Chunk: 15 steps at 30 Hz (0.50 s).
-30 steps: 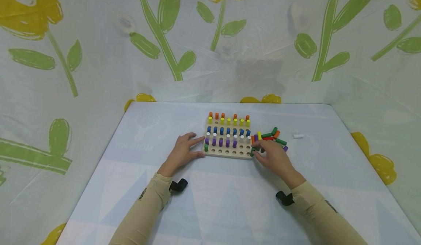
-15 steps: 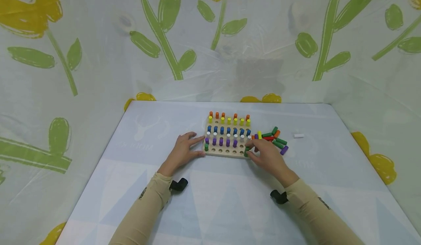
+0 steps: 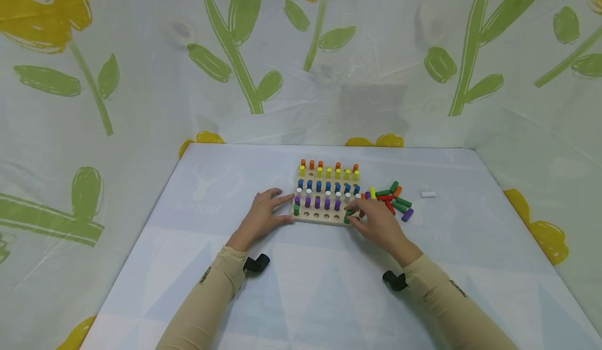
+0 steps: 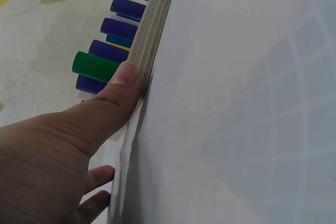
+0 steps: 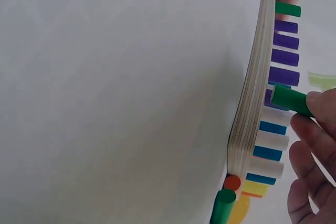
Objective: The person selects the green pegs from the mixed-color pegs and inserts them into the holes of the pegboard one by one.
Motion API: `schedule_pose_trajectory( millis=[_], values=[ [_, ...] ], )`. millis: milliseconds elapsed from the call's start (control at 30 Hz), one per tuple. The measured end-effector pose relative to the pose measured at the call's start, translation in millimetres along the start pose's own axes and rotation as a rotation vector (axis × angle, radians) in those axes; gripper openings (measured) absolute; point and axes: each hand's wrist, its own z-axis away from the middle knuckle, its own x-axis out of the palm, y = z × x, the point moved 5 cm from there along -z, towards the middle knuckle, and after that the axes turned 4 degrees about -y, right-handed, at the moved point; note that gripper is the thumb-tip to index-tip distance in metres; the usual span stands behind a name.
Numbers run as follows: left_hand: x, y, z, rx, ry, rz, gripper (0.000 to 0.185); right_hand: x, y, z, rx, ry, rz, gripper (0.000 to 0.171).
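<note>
A wooden pegboard (image 3: 324, 222) on the table carries upright rows of orange, yellow, blue, white and purple pegs. One green peg (image 3: 296, 210) stands at the left end of its front row, where other holes are bare. My left hand (image 3: 263, 215) rests at the board's left end, fingers spread, its thumb (image 4: 123, 77) against the front edge beside that green peg. My right hand (image 3: 380, 225) pinches another green peg (image 5: 289, 99) between thumb and fingertips. In the right wrist view this peg is tilted, its free end near the board's front face, toward the right end of the front row.
Loose pegs in several colours, such as a purple peg (image 3: 407, 214) and a red peg (image 3: 390, 207), lie right of the board, behind my right hand. A white peg (image 3: 428, 194) lies farther right. Flower-patterned curtains (image 3: 371, 99) surround the table (image 3: 301, 287).
My right hand has moved left with the green peg, from beside the board's right end to over its front row. The left hand has stayed in place.
</note>
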Motion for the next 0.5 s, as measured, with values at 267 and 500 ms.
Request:
schedule_pose_trajectory(
  millis=[267,500],
  values=[
    [0.1,-0.8,-1.7,0.002,-0.004,-0.014,0.072,0.5,-6.3,-3.5,-0.031,0.011,-0.007,0.026],
    [1.2,-2.0,-2.0,0.001,-0.002,-0.010,0.072,5.6,-8.5,-8.2,-0.064,0.012,-0.031,0.021]
  ],
)
